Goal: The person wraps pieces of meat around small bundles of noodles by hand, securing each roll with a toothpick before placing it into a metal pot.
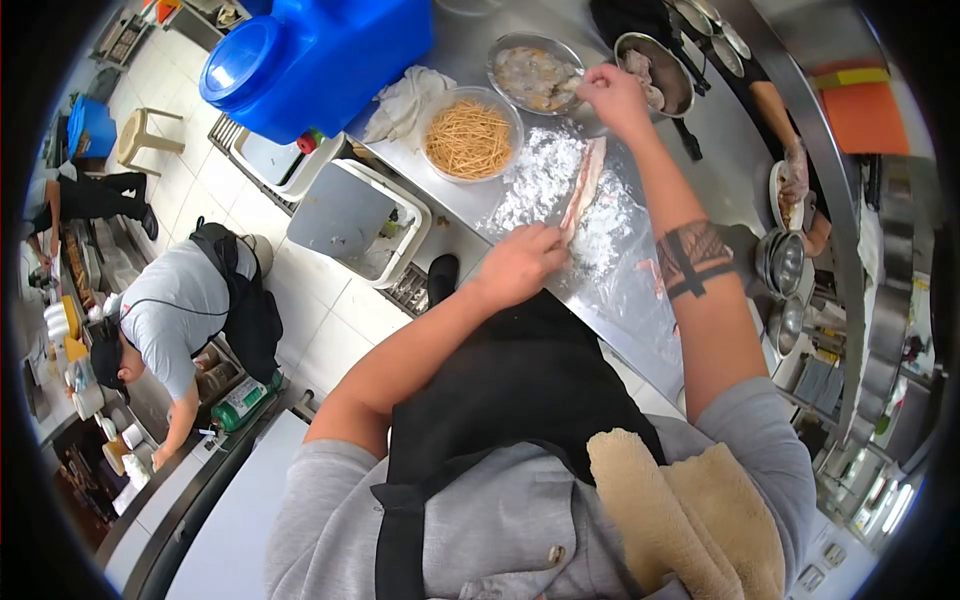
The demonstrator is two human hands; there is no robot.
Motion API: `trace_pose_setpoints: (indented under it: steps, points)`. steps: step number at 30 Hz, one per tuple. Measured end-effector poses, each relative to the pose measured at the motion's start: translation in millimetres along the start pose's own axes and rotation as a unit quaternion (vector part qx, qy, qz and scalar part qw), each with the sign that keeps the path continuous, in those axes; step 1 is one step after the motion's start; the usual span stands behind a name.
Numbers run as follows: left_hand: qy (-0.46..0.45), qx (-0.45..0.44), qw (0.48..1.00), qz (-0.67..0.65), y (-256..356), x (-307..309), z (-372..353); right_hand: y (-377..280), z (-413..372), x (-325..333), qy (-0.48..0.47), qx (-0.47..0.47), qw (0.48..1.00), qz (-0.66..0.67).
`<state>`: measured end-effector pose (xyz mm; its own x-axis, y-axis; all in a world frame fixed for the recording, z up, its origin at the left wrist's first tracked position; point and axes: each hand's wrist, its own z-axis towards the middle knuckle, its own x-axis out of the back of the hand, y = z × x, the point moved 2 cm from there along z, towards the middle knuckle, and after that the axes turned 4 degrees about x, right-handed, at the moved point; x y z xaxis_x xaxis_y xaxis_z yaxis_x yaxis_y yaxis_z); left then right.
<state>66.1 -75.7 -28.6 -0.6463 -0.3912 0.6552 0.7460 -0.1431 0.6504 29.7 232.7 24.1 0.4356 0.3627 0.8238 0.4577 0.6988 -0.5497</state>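
Observation:
A strip of bacon (pixel 584 195) lies lengthwise over white powder (pixel 540 170) spread on the metal table. Its near end is under the curled fingers of my left hand (pixel 525 262), which is closed on it. Further off, my right hand (pixel 612 98) is at the right rim of a metal bowl (pixel 494 72) with pale, wet pieces of food inside. The fingertips are pinched together on a pale piece whose kind I cannot make out. Right of that hand is a metal pan (pixel 680 88) with pinkish meat in it. A clear tub of toothpicks (pixel 468 138) stands left of the powder.
A white cloth (pixel 408 102) and a big blue container (pixel 330 60) sit at the table's left. Below is a bin with a grey lid (pixel 342 222). A co-worker (pixel 185 310) bends over a counter on the left; another person's gloved hand (pixel 795 172) holds a dish at right.

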Motion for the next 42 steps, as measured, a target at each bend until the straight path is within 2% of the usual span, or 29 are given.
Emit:
trace_pose_setpoints:
  steps: [2, 4, 7, 11, 13, 15, 16, 18, 19, 21, 22, 25, 27, 28, 30, 37, 39, 40, 42]
  points:
    - [-0.014, -0.016, 1.000, 0.005, -3, -1, 0, 26, -39, -4, -0.037, -0.038, 0.968, 0.244]
    - [-0.023, -0.030, 0.999, 0.012, -5, -3, -1, 36, -99, -16, -0.047, -0.035, 0.967, 0.248]
    - [-0.015, -0.053, 0.998, 0.033, -5, -8, 1, 9, -189, -16, -0.090, -0.096, 0.967, 0.220]
    - [-0.013, -0.058, 0.998, 0.001, -4, -5, 6, -4, -248, -19, -0.093, -0.122, 0.970, 0.188]
    - [-0.029, -0.075, 0.997, 0.003, -4, -5, 12, -6, -259, -18, -0.060, -0.120, 0.975, 0.179]
    - [-0.009, -0.074, 0.997, 0.010, -6, -9, 18, -6, -263, -18, -0.036, -0.024, 0.989, 0.141]
    - [-0.021, -0.085, 0.996, 0.008, -8, -13, 17, -3, -265, -18, -0.024, -0.034, 0.989, 0.144]
    - [-0.027, -0.032, 0.999, -0.029, -14, -16, 19, 0, -268, -22, -0.021, 0.003, 0.988, 0.151]
    - [-0.034, -0.039, 0.998, -0.030, -14, -17, 20, 3, -271, -25, -0.014, -0.003, 0.988, 0.152]
    - [-0.035, 0.020, 0.998, -0.049, -17, -17, 24, 3, -274, -28, 0.030, 0.014, 0.987, 0.157]
    - [-0.037, 0.018, 0.998, -0.047, -18, -16, 27, 2, -276, -27, 0.032, 0.014, 0.987, 0.158]
    - [-0.070, 0.066, 0.995, -0.028, -22, -19, 34, -3, -286, -27, 0.040, 0.006, 0.984, 0.173]
    - [-0.090, 0.048, 0.992, -0.070, -20, -22, 39, -1, -290, -32, 0.057, -0.059, 0.975, 0.209]
    - [-0.089, 0.047, 0.992, -0.071, -19, -22, 41, -1, -291, -34, 0.058, -0.059, 0.975, 0.208]
    - [-0.046, -0.009, 0.997, -0.066, -14, -22, 44, 3, -293, -39, 0.064, -0.152, 0.952, 0.257]
    - [-0.106, -0.036, 0.992, -0.048, -15, -22, 49, -3, -298, -44, 0.148, -0.114, 0.961, 0.204]
    - [-0.149, 0.002, 0.988, -0.042, -18, -27, 54, -2, -301, -46, 0.145, -0.140, 0.960, 0.193]
    - [-0.150, 0.001, 0.988, -0.042, -18, -29, 57, 0, -301, -48, 0.146, -0.141, 0.960, 0.192]
    - [-0.133, 0.076, 0.984, -0.091, -18, -31, 65, 0, -301, -51, 0.151, -0.188, 0.938, 0.247]
